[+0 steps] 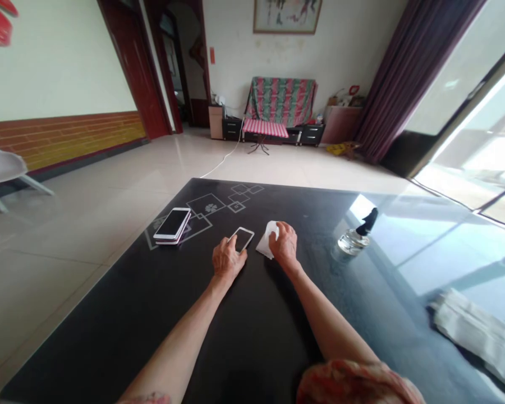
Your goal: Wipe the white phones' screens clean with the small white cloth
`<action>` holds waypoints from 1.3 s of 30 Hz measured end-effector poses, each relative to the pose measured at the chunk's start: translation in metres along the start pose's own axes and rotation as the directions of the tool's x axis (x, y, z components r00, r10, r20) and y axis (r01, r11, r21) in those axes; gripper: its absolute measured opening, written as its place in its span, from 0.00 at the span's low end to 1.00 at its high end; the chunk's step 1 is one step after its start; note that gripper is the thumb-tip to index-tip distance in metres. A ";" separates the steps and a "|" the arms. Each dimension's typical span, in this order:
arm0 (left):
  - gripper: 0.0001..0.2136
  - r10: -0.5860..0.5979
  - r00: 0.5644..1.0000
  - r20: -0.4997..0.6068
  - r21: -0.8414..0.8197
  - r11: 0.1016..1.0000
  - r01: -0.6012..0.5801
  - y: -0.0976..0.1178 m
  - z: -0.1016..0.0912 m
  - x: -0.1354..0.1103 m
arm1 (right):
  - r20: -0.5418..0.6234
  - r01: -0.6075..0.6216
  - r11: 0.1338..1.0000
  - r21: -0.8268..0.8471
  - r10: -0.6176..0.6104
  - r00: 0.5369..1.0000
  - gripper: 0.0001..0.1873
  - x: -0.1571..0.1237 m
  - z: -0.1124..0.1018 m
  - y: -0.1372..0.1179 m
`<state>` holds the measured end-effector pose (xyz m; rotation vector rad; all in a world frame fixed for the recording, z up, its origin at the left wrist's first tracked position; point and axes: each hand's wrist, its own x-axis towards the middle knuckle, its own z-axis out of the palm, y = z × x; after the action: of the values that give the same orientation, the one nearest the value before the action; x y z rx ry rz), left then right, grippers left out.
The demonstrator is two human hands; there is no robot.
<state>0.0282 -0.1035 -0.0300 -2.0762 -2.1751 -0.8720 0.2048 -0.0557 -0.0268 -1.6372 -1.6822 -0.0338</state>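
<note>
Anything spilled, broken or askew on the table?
Nothing stands out: no spill shows on the black table. The spray bottle leans in frame, probably lens distortion. Fine cracks in the phone under the left hand can't be ruled out.

On my feed, the bench (122, 320) is glossy black, with pale outlined squares (211, 207) toward its far left. I see a stack of phones (173, 223) at left, a white-framed phone (246, 238) mid-surface, a white tissue (264, 245) just right of it, a clear spray bottle (352, 242) farther right, and a pale cloth (475, 328) near right.
</note>
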 end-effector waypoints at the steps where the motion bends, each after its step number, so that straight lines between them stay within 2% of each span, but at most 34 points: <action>1: 0.23 -0.001 1.000 -0.004 0.006 1.000 0.001 0.004 0.002 0.001 | -0.021 -0.093 0.995 -0.039 0.092 0.996 0.20 0.000 -0.005 0.012; 3: 0.23 -0.002 1.000 -0.010 0.022 1.000 0.002 0.012 0.006 0.002 | -0.003 -0.232 0.969 -0.087 0.233 0.972 0.18 0.000 -0.010 0.030; 5: 0.24 0.005 1.000 -0.003 0.046 0.999 -0.005 0.017 0.010 0.004 | 0.034 -0.290 0.950 -0.111 0.296 0.955 0.18 0.000 -0.010 0.039; 9: 0.25 0.034 0.999 0.023 0.096 0.995 -0.036 0.024 0.015 0.008 | 0.082 -0.298 0.949 -0.101 0.307 0.948 0.19 0.005 -0.005 0.038; 14: 0.30 0.078 0.995 0.062 0.102 0.991 -0.084 0.023 0.013 0.008 | 0.138 -0.277 0.958 -0.070 0.284 0.949 0.12 0.012 0.005 0.031; 16: 0.32 0.090 0.993 0.080 0.084 0.992 -0.097 0.022 0.012 0.007 | 0.137 -0.255 0.967 -0.011 0.254 0.957 0.11 0.014 0.010 0.031; 20: 0.33 0.154 0.983 0.104 0.006 0.988 -0.156 0.017 0.012 0.006 | 0.055 -0.300 0.925 0.232 0.296 0.954 0.15 0.019 0.013 0.033; 22: 0.32 0.186 0.977 0.105 -0.028 0.983 -0.184 0.015 0.013 0.007 | -0.038 -0.294 0.895 0.334 0.325 0.945 0.16 0.025 0.010 0.034; 23: 0.32 0.198 0.974 0.106 -0.045 0.980 -0.194 0.014 0.014 0.008 | -0.100 -0.254 0.897 0.362 0.308 0.946 0.16 0.028 0.008 0.033; 25: 0.34 0.223 0.968 0.113 -0.083 0.973 -0.215 0.012 0.015 0.011 | -0.233 -0.101 0.930 0.354 0.192 0.953 0.12 0.034 0.001 0.030; 27: 0.38 0.243 0.963 0.118 -0.131 0.965 -0.227 0.010 0.016 0.017 | -0.310 0.110 0.955 0.274 -0.021 0.951 0.07 0.038 -0.005 0.024; 28: 0.40 0.246 0.962 0.115 -0.153 0.962 -0.228 0.009 0.018 0.020 | -0.308 0.215 0.950 0.225 -0.140 0.941 0.07 0.038 -0.006 0.020; 30: 0.44 0.246 0.964 0.100 -0.187 0.956 -0.224 0.009 0.023 0.026 | -0.219 0.381 0.914 0.142 -0.346 0.912 0.12 0.035 -0.005 0.016; 32: 0.46 0.255 0.964 0.081 -0.207 0.950 -0.234 0.009 0.029 0.033 | -0.064 0.479 0.873 0.092 -0.475 0.878 0.18 0.030 0.000 0.015; 35: 0.48 0.289 0.955 0.061 -0.216 0.938 -0.270 0.011 0.037 0.040 | 0.148 0.532 0.840 0.106 -0.542 0.827 0.20 0.025 0.010 0.019; 39: 0.49 0.341 0.940 0.027 -0.220 0.919 -0.327 0.010 0.041 0.043 | 0.244 0.542 0.802 0.252 -0.595 0.766 0.16 0.028 0.013 0.024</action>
<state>0.0468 -0.0480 -0.0449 -2.5074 -1.7335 -1.0458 0.2227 -0.0209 -0.0330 -0.9814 -2.3160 0.0705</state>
